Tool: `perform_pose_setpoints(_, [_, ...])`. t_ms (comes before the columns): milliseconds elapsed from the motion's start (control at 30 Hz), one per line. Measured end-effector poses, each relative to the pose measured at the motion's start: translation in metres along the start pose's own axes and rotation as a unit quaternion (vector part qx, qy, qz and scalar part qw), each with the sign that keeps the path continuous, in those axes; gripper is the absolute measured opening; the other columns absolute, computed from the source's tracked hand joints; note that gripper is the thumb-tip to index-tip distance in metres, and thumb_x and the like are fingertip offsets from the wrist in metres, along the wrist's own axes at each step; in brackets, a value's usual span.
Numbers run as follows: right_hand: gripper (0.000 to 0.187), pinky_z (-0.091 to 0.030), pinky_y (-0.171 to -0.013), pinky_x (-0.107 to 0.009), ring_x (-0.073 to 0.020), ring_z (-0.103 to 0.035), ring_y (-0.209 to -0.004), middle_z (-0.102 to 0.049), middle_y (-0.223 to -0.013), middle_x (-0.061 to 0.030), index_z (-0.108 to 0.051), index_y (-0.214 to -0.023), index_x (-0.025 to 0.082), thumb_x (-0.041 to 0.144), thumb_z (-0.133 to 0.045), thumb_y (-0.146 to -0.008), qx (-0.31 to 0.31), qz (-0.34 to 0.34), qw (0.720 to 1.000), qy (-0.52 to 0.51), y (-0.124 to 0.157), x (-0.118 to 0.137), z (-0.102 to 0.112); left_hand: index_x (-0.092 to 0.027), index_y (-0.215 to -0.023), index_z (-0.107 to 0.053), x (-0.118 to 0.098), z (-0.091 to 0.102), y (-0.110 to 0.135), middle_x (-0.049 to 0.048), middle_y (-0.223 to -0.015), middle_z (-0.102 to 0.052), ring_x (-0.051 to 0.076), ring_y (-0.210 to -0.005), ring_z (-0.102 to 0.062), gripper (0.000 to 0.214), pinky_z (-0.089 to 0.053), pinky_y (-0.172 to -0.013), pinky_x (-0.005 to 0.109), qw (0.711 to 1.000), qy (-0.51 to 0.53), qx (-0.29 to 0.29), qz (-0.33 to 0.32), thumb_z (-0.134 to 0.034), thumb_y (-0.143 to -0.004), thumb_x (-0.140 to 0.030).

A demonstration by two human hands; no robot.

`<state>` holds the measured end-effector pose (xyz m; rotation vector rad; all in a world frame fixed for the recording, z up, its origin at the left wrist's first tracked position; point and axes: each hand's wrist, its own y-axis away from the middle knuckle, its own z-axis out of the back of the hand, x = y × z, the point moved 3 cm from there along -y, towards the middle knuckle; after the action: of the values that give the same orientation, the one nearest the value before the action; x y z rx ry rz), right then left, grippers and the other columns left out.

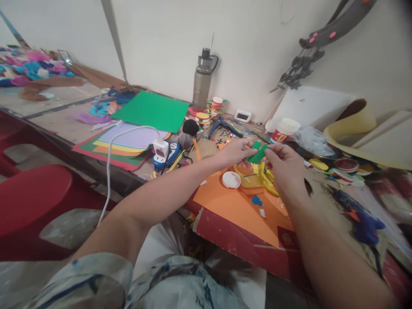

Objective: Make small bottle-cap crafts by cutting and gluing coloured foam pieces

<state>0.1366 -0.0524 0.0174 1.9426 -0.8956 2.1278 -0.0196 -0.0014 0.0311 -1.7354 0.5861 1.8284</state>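
A small folded piece of green paper point(257, 154) is pinched between both hands above the table. My left hand point(238, 151) grips its left side, fingers closed. At its right edge, my right hand point(283, 165) pinches it between thumb and fingertips. Below the hands lies orange paper point(222, 197), with a white round lid point(231, 180) resting on it. Partly hidden by my right hand is a pair of yellow-handled scissors point(266, 180). A blue scrap point(256, 200) and a small white scrap point(263, 213) lie nearer to me.
A large green sheet point(154, 109) and stacked coloured paper point(119, 139) lie left. A white charger point(161, 148) sits in a blue power strip, its cable hanging down. A bottle point(202, 81) stands against the wall; paper cups point(286, 129) and a blue glue gun point(360, 219) are right.
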Motion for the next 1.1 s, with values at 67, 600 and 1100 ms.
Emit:
perform_pose_setpoints(67, [0.019, -0.038, -0.047, -0.023, -0.0094, -0.048, -0.05, -0.061, -0.063, 0.0055, -0.071, -0.082, 0.023, 0.034, -0.081, -0.069, 0.001, 0.001, 1.0, 0.002, 0.001, 0.0, 0.0, -0.017, -0.092, -0.054, 0.001, -0.002, -0.001, -0.0041, -0.069, -0.069, 0.006, -0.051, -0.066, 0.019, -0.04, -0.051, 0.018, 0.999, 0.04, 0.019, -0.001, -0.063, -0.107, -0.025])
perform_pose_setpoints(600, [0.036, -0.042, -0.047, -0.022, -0.0098, -0.052, -0.053, -0.06, -0.063, 0.0055, -0.066, -0.081, 0.023, 0.042, -0.089, -0.062, -0.002, -0.054, 0.997, -0.049, 0.003, -0.003, -0.001, -0.019, -0.09, -0.052, 0.007, -0.004, -0.004, -0.0056, -0.071, -0.064, 0.009, -0.053, -0.069, 0.02, -0.04, -0.049, 0.019, 1.0, 0.023, 0.002, -0.015, -0.063, -0.104, -0.028])
perform_pose_setpoints(1100, [0.037, -0.039, -0.042, -0.019, -0.0082, -0.049, -0.053, -0.053, -0.062, 0.0075, -0.059, -0.078, 0.024, 0.043, -0.088, -0.065, -0.114, -0.018, 0.99, -0.086, -0.028, -0.002, 0.035, -0.021, -0.055, -0.045, -0.006, 0.078, -0.003, 0.0006, -0.064, -0.043, 0.025, -0.08, -0.062, 0.039, -0.049, -0.086, 0.037, 0.871, -0.439, -0.211, 0.063, -0.076, -0.074, -0.006])
